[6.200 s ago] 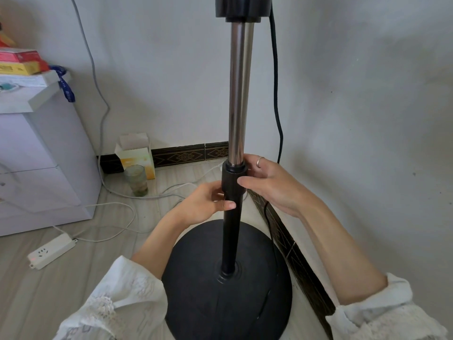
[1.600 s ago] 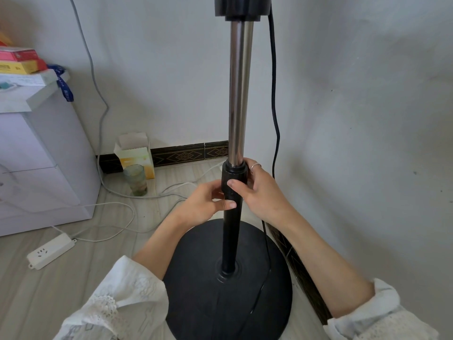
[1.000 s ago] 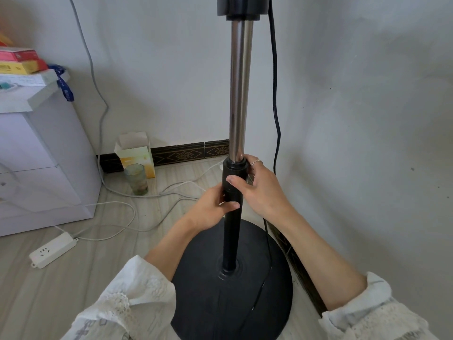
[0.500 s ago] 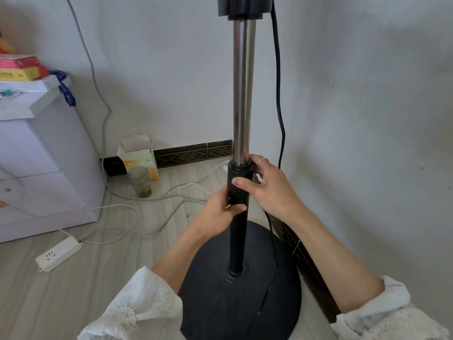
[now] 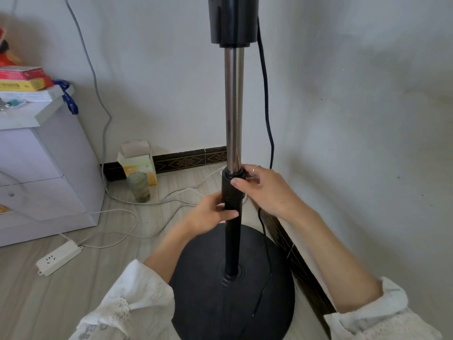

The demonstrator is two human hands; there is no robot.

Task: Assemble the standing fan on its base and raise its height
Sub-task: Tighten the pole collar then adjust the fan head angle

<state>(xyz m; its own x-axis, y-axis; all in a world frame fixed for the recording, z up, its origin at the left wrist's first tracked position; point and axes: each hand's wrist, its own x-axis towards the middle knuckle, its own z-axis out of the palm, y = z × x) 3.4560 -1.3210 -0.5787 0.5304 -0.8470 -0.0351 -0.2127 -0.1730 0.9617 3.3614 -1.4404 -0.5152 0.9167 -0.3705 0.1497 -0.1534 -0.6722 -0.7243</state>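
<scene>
The fan stands upright on its round black base [image 5: 220, 303] on the floor, close to the corner of two white walls. A black lower tube [image 5: 232, 241] rises from the middle of the base to a thicker black collar [image 5: 231, 186], and a chrome pole [image 5: 234, 106] comes out of the collar and runs up into the black housing [image 5: 232, 20] at the top edge of the view.

The right hand [image 5: 264, 190] is curled round the collar, thumb across its front and fingers behind (a ring shows on one finger). The left hand [image 5: 210, 214] grips the black tube just below the collar, thumb laid across the front.

A black cord [image 5: 266, 94] hangs down beside the pole and trails over the base. To the left, a white power strip [image 5: 58, 258] lies on the floor with white cables looping near it. A glass [image 5: 138, 186] stands by the skirting, touching or just in front of a small carton [image 5: 137, 160]; I cannot tell which. A white cabinet [image 5: 36, 173] at far left carries boxes on top.
</scene>
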